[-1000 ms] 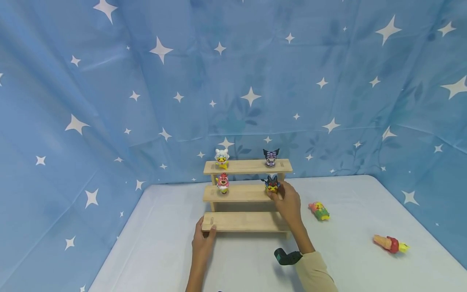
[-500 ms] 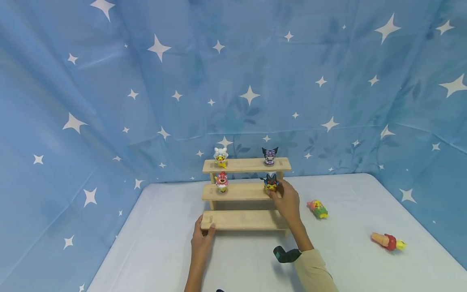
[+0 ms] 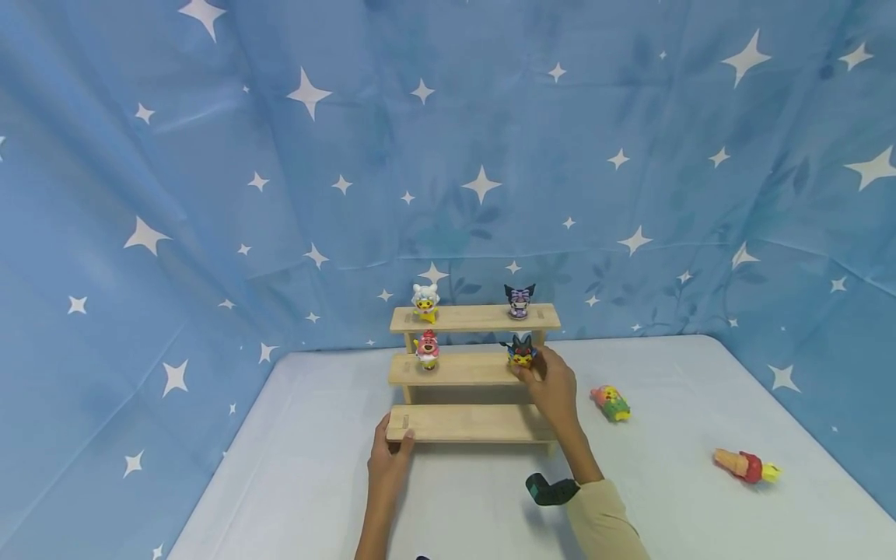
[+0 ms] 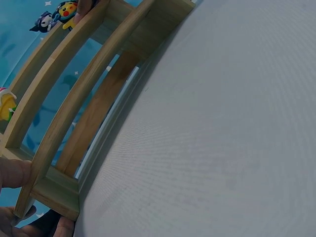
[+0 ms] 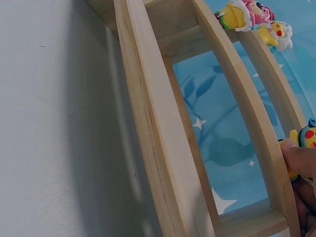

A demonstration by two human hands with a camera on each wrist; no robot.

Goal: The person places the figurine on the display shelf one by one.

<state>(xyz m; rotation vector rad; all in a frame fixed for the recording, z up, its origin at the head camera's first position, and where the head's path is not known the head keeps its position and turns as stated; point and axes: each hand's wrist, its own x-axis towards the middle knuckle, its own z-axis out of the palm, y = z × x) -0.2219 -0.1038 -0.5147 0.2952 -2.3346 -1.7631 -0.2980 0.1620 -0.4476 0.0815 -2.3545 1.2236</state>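
A three-step wooden display shelf [image 3: 462, 424] stands on the white table. My left hand [image 3: 388, 463] grips the left end of its lowest step, thumb on top; the left wrist view shows the thumb [image 4: 15, 173] against the board. On the right end of the middle step, my right hand [image 3: 555, 385] pinches a yellow figurine with a dark eared hood [image 3: 521, 351]. At that step's left end stands a pink-hooded figurine [image 3: 428, 351]. The top step bears a white-hooded yellow figurine [image 3: 425, 303] at left and a black-and-purple figurine [image 3: 519, 302] at right.
Right of the shelf, a pink-and-green figurine [image 3: 612, 404] lies on the table [image 3: 672, 404]. Farther right lies a figurine with a cone-shaped tan part [image 3: 747, 466]. A blue curtain with white stars [image 3: 448, 155] hangs behind the table.
The view shifts very slightly. Both hands keep their places, the left on the shelf's lowest step and the right at the dark-hooded figurine.
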